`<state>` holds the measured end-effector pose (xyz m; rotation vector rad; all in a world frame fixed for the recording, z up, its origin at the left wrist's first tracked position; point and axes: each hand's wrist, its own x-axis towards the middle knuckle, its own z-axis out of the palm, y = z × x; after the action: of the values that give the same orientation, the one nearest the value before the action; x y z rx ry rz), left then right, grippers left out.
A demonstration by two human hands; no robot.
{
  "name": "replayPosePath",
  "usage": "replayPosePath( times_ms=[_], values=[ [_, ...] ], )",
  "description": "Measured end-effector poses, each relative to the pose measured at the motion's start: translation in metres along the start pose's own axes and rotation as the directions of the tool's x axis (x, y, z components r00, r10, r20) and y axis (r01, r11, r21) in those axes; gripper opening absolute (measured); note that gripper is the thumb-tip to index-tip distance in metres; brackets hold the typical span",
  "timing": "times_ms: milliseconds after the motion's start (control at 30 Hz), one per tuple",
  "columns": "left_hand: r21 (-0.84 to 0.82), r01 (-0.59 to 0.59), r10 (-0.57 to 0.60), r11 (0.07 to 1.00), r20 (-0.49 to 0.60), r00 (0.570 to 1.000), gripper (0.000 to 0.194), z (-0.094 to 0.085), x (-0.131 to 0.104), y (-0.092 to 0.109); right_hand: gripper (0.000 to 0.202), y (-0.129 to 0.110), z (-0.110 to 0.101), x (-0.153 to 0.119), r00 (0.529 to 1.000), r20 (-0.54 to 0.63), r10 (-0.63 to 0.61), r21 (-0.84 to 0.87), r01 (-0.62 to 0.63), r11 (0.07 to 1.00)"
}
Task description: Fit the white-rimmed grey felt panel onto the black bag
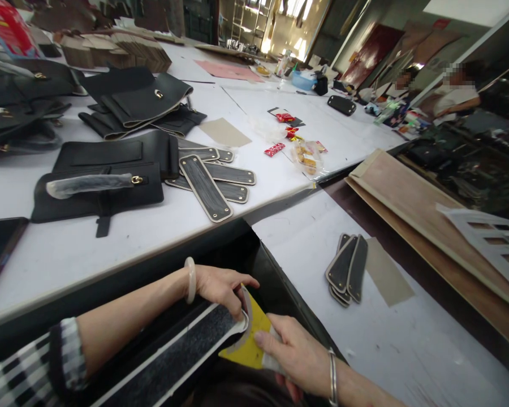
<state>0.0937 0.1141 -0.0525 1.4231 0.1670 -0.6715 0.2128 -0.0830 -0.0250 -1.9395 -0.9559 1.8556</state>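
Note:
A long dark strip (pixel 165 350) with white edges runs from the lower edge of the view up to my left hand (pixel 220 285). My left thumb presses on the strip's rounded end, and the index finger reaches out past it. In my right hand (pixel 294 350) is a yellow flat scraper-like piece (pixel 257 333) with a whitish part under the fingers. Its edge lies against or just beside the strip's end; I cannot tell which. Some fingertips of both hands are hidden.
Black leather bag pieces (pixel 106 189) and grey-edged dark panels (pixel 206 189) lie on the white table (pixel 152 249). More panels (pixel 345 268) rest at right by a beige card (pixel 388 271). A brown board (pixel 432 226) stands beyond. Two people (pixel 456 99) are at the far right.

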Motion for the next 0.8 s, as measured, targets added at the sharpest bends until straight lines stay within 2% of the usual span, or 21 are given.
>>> replayPosePath(
  times_ms=[333,800],
  values=[
    [-0.011,-0.034,0.033,0.999,-0.017,0.999,0.105,0.0,0.0,-0.004,0.04,-0.006,0.006,0.0,0.999,-0.028,0.042,-0.001,-0.042,0.999],
    [0.048,-0.071,0.074,0.996,-0.072,0.995,0.102,0.001,0.0,-0.013,0.03,-0.014,0.006,0.001,0.998,0.014,0.056,-0.028,-0.056,0.998]
  ],
)
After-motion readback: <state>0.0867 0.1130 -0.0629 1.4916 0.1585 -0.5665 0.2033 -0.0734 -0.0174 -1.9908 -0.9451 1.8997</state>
